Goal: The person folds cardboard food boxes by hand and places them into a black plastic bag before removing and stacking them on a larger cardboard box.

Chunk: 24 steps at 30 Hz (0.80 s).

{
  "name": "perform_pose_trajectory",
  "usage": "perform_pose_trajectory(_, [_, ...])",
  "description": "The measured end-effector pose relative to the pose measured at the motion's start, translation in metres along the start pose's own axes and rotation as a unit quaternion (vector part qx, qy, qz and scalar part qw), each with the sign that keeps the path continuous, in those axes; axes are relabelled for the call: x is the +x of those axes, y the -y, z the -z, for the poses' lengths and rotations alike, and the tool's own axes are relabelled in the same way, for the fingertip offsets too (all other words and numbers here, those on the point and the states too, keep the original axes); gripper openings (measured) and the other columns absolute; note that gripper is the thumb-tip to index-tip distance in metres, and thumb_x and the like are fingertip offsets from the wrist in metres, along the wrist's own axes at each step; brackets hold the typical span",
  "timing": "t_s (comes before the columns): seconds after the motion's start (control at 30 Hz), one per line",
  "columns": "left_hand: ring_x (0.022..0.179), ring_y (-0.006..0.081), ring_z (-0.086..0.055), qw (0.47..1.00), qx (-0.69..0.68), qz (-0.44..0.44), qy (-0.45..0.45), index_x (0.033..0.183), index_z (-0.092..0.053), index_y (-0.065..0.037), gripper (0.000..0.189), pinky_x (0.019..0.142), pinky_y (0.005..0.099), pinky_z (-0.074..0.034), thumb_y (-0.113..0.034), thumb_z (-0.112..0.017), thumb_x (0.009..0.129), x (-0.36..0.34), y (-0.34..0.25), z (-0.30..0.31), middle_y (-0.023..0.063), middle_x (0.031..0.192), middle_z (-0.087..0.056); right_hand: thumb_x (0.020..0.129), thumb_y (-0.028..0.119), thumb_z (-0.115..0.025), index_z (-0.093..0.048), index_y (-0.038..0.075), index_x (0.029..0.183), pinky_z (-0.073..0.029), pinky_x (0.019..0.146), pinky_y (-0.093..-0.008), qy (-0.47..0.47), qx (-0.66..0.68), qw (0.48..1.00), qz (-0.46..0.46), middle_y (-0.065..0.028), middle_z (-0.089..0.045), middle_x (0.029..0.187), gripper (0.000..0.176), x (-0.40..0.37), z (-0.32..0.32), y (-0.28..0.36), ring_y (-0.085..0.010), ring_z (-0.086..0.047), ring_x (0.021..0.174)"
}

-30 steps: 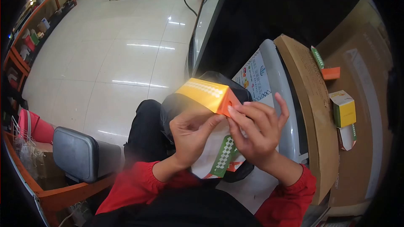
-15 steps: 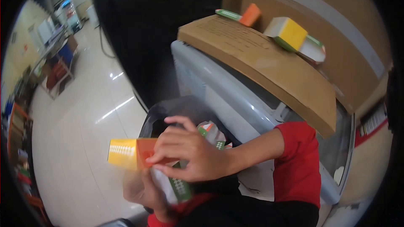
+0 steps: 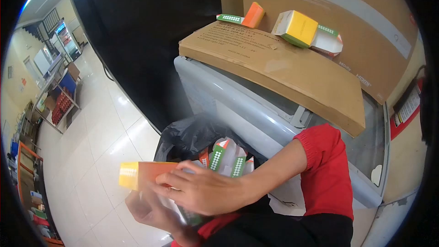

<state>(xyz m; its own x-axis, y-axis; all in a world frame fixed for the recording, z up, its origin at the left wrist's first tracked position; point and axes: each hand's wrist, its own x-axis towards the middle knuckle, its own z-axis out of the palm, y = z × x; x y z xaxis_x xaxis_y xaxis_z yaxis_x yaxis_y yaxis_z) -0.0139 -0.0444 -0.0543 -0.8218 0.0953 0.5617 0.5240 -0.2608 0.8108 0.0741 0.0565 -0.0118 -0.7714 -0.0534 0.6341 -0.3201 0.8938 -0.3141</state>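
Note:
A small yellow and orange cardboard box [image 3: 129,176] is held in front of me, over the left side of the black-lined bin. My left hand [image 3: 157,210], blurred by motion, grips it from beneath with curled fingers. Across its orange side lies my right hand [image 3: 196,191], fingers bent and pressed against the cardboard. A white and green flap of cardboard shows below, partly covered by my right hand. Right behind the hands, several folded green, white and orange cartons [image 3: 218,155] stick up out of the bin's black bag [image 3: 192,132].
On the grey chest freezer [image 3: 238,93] lies a flat brown carton [image 3: 274,71]. An open yellow and green box [image 3: 302,28] and an orange and green one [image 3: 253,15] rest on it. Behind leans a large brown box [image 3: 329,13]. Tiled floor [image 3: 100,146] stretches left.
My right hand has shifted slightly down over the box, its fingers now lower and more bent. The box has dropped a little. The head view has turned, showing more cartons in the bin.

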Motion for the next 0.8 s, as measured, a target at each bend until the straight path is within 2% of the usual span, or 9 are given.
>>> perform_pose_trajectory(0.2, [0.083, 0.0132, -0.055, 0.992, -0.006, 0.004, 0.123, 0.095, -0.054, 0.001, 0.018, 0.075, 0.0244, -0.042, -0.008, -0.06, 0.081, -0.006, -0.014, 0.006, 0.0085, 0.091, -0.059, 0.082, 0.014, -0.05, -0.052, 0.0, 0.107, -0.035, 0.095, -0.0422, -0.061, -0.138, 0.97, 0.192, -0.0136, -0.052, 0.103, 0.029, 0.029, 0.049, -0.003, -0.027, -0.049, 0.106])
perform_pose_trajectory(0.3, [0.081, 0.0204, -0.057, 0.966, -0.022, 0.023, 0.257, 0.087, -0.062, -0.002, 0.024, 0.075, 0.0299, -0.043, -0.002, -0.069, 0.065, -0.016, -0.018, 0.013, 0.0109, 0.085, -0.06, 0.081, 0.012, -0.05, -0.053, 0.001, 0.1, -0.031, 0.099, -0.0423, 0.158, -0.131, 0.971, 0.125, -0.0123, -0.053, 0.103, 0.022, 0.02, 0.07, 0.005, -0.025, -0.051, 0.104])
perform_pose_trajectory(0.33, [0.08, 0.0208, -0.057, 0.945, -0.006, 0.0, 0.327, 0.085, -0.063, -0.004, 0.024, 0.076, 0.0302, -0.042, -0.002, -0.07, 0.062, -0.013, -0.022, 0.015, 0.0093, 0.082, -0.06, 0.079, 0.023, -0.056, -0.052, 0.003, 0.103, -0.031, 0.098, -0.0419, 0.215, -0.135, 0.962, 0.101, -0.0066, -0.057, 0.085, 0.031, 0.016, 0.075, 0.003, -0.0208, -0.056, 0.092])
perform_pose_trajectory(0.4, [0.078, 0.0214, -0.056, 0.883, 0.024, -0.041, 0.466, 0.081, -0.067, -0.008, 0.024, 0.078, 0.031, -0.039, -0.003, -0.073, 0.058, 0.003, -0.032, 0.014, 0.0061, 0.077, -0.061, 0.08, 0.025, -0.056, -0.051, 0.003, 0.099, -0.03, 0.097, -0.0412, 0.304, -0.095, 0.948, 0.02, -0.0048, -0.057, 0.076, 0.03, 0.008, 0.076, 0.006, -0.0191, -0.056, 0.087])
perform_pose_trajectory(0.47, [0.075, 0.0199, -0.054, 0.892, 0.074, -0.103, 0.435, 0.074, -0.069, -0.009, 0.021, 0.074, 0.032, -0.038, -0.006, -0.075, 0.054, 0.006, -0.038, 0.015, 0.0041, 0.07, -0.06, 0.082, 0.028, -0.055, -0.054, 0.006, 0.088, -0.03, 0.094, -0.04, 0.397, -0.095, 0.912, -0.028, -0.0041, -0.055, 0.069, 0.023, 0.015, 0.082, 0.012, -0.0185, -0.057, 0.081])
perform_pose_trajectory(0.53, [0.071, 0.0184, -0.053, 0.903, 0.152, -0.185, 0.356, 0.069, -0.068, -0.011, 0.02, 0.073, 0.0328, -0.036, -0.009, -0.076, 0.05, 0.008, -0.041, 0.02, -0.001, 0.062, -0.058, 0.082, 0.029, -0.056, -0.054, 0.008, 0.081, -0.03, 0.094, -0.0395, 0.389, -0.122, 0.913, -0.011, -0.0031, -0.055, 0.069, 0.022, 0.013, 0.087, 0.006, -0.0193, -0.057, 0.077])
perform_pose_trajectory(0.57, [0.07, 0.0187, -0.053, 0.92, 0.155, -0.193, 0.303, 0.077, -0.068, -0.013, 0.024, 0.076, 0.0343, -0.036, -0.007, -0.077, 0.055, 0.009, -0.037, 0.027, -0.0026, 0.066, -0.058, 0.082, 0.03, -0.056, -0.054, 0.009, 0.077, -0.03, 0.094, -0.0393, 0.384, -0.139, 0.913, -0.003, -0.0027, -0.055, 0.069, 0.022, 0.012, 0.09, 0.002, -0.0197, -0.057, 0.076])
perform_pose_trajectory(0.73, [0.098, 0.0236, -0.049, 0.998, -0.014, -0.066, -0.005, 0.12, -0.046, -0.003, 0.045, 0.085, 0.0356, -0.035, -0.029, -0.056, 0.084, 0.006, 0.006, 0.051, 0.0148, 0.112, -0.052, 0.08, 0.023, -0.064, -0.059, 0.006, 0.077, -0.041, 0.076, -0.03, 0.209, 0.022, 0.976, -0.054, -0.0016, -0.056, 0.071, 0.018, 0.033, 0.114, 0.003, -0.0154, -0.055, 0.071])
perform_pose_trajectory(0.8, [0.112, 0.027, -0.041, 0.994, -0.096, 0.016, -0.045, 0.128, -0.033, -0.002, 0.059, 0.094, 0.0378, -0.032, -0.041, -0.049, 0.086, 0.009, 0.009, 0.041, 0.0187, 0.125, -0.039, 0.081, 0.02, -0.063, -0.058, 0.005, 0.076, -0.04, 0.072, -0.0259, 0.13, 0.175, 0.963, -0.161, -0.0029, -0.056, 0.07, 0.017, 0.041, 0.121, 0.006, -0.0133, -0.055, 0.071])
